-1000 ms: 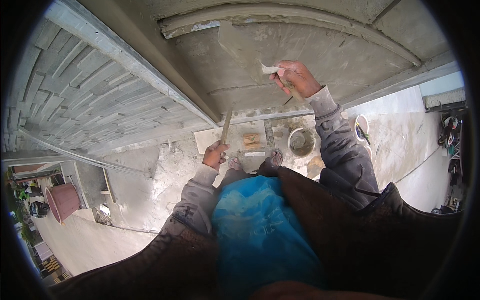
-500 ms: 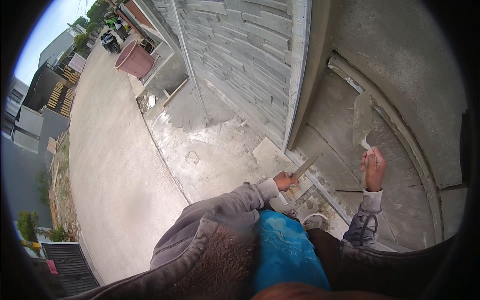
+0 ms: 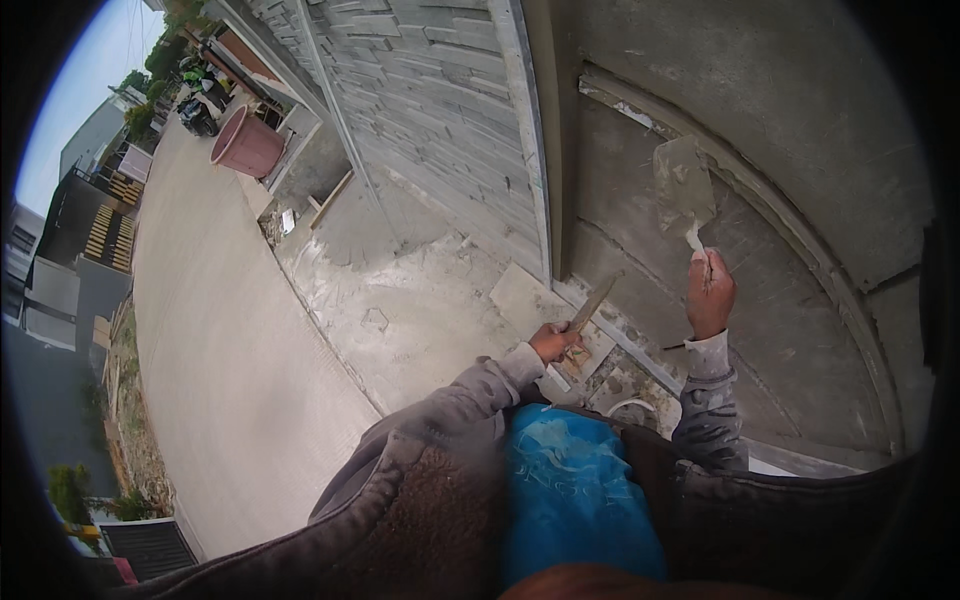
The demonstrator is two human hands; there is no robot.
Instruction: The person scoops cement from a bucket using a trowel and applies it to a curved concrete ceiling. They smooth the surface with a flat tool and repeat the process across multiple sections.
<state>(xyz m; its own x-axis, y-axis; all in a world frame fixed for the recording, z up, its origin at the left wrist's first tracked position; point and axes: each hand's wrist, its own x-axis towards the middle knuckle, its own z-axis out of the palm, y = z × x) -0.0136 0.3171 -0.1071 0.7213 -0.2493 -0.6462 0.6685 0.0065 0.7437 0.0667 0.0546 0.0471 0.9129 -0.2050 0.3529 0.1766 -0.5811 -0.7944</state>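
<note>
My right hand (image 3: 710, 295) is closed around the pale handle of a trowel (image 3: 685, 185). The blade points away from me, smeared with grey mortar, over the recessed grey panel (image 3: 650, 190) beside a curved raised band (image 3: 790, 210). My left hand (image 3: 550, 342) grips a narrow, flat, tapered strip (image 3: 597, 303), wooden-looking and cement-stained, with its far end near the foot of the grey post. Whether the trowel blade touches the panel I cannot tell.
A stone-clad wall (image 3: 420, 110) rises ahead. Below it lies a cement-splashed ground strip (image 3: 390, 300) and a pale board (image 3: 530, 300). Close to my legs is a white-rimmed round container (image 3: 635, 408). A concrete road (image 3: 230, 330) runs left, with a large pink pot (image 3: 247, 142) and a motorcycle (image 3: 197, 117).
The whole view has shifted. My right hand has turned the trowel so more of its blade face shows, moved along the panel. My left hand still holds the strip, angled a little steeper.
</note>
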